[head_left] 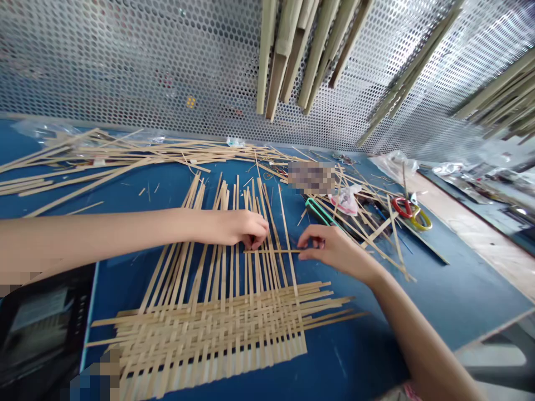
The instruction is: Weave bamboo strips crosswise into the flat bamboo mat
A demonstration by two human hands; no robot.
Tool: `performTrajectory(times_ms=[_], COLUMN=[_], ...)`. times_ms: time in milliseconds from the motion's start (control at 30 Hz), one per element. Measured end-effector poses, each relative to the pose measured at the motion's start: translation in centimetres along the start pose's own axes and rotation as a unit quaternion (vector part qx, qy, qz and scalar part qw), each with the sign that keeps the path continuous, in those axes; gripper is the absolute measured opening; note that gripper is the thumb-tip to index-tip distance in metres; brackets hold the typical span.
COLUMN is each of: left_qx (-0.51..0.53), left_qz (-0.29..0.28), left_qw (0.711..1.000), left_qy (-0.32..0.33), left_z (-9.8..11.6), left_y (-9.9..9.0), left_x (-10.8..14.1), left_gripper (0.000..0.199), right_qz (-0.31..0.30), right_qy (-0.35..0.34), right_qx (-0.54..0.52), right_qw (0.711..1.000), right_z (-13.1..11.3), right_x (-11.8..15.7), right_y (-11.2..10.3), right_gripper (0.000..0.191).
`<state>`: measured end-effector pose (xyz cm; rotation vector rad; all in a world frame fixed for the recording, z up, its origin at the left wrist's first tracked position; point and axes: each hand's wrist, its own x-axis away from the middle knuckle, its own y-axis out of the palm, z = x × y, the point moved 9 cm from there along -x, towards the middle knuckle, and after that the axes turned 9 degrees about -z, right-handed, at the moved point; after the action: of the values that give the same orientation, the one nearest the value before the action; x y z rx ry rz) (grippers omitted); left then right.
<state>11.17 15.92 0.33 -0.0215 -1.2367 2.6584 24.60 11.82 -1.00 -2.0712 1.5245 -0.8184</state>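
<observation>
Mat (213,328) laid near, left of centre; uprights (224,273) fanned beyond, far side. Left hand (248,227) curled over uprights, hold cannot be told. Right hand (328,245) pinched on splint (278,251). Uprights could be miscrossed if bunched; splint, snapped if bent.

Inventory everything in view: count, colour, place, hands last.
Woven mat: one, tan, table front.
Crosswise strip: one, tan, across mat's far ends.
Loose strips: many, tan, table back and right.
Tool: one, green and black, centre right.
Scissors: count unclear, red and yellow handles, right.
Plastic bags: several, clear, table back.
Flat object: one, black, lower left.
Table: one, blue, centre.
Perforated panel: one, silver, background.
Slats: many, greenish tan, along panel.
Left hand: one, bare, at strip's left.
Right hand: one, bare, at strip's right.
</observation>
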Motion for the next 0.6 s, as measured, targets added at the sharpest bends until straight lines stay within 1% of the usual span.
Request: performTrajectory(times_ms=[67,167,233,300,333,367,433,500,600], left_qx=[-0.005,-0.019,-0.037,-0.092,-0.124,-0.15,-0.171,-0.146,-0.103], left_qz=[0.001,0.01,0.032,0.068,0.078,0.075,0.047,0.009,-0.024], left_qw=[1.0,1.0,0.999,0.993,0.989,0.986,0.984,0.989,0.994], left_qy=[0.0,0.002,-0.003,-0.009,-0.011,-0.012,-0.014,-0.016,-0.015], left_z=[0.3,0.5,0.4,0.5,0.6,0.6,0.7,0.6,0.7], left_y=[-0.1,-0.1,-0.3,-0.7,-0.9,-0.9,-0.6,-0.3,-0.3], left_x=[0.0,0.1,0.3,0.7,0.9,1.1,1.3,1.5,1.7], left_gripper=[0.035,0.035,0.032,0.025,0.023,0.021,0.023,0.029,0.034], right_qz=[-0.015,-0.037,-0.045,-0.046,-0.045,-0.044,-0.043,-0.042,-0.042], right_qy=[0.0,0.008,0.004,0.003,0.004,0.006,0.011,0.015,0.021], right_qx=[0.026,0.0,-0.031,-0.06,-0.074,-0.086,-0.105,-0.116,-0.113], right_qw=[1.0,0.999,0.999,0.997,0.996,0.995,0.993,0.992,0.992], right_z=[0.2,0.4,0.1,-0.2,-0.3,-0.3,-0.2,-0.1,0.1], right_x=[0.4,0.6,0.6,0.5,0.5,0.5,0.6,0.6,0.6], right_y=[-0.5,-0.3,0.1,0.3,0.4,0.4,0.4,0.4,0.4], right_gripper=[0.006,0.005,0.006,0.008,0.009,0.01,0.012,0.012,0.012])
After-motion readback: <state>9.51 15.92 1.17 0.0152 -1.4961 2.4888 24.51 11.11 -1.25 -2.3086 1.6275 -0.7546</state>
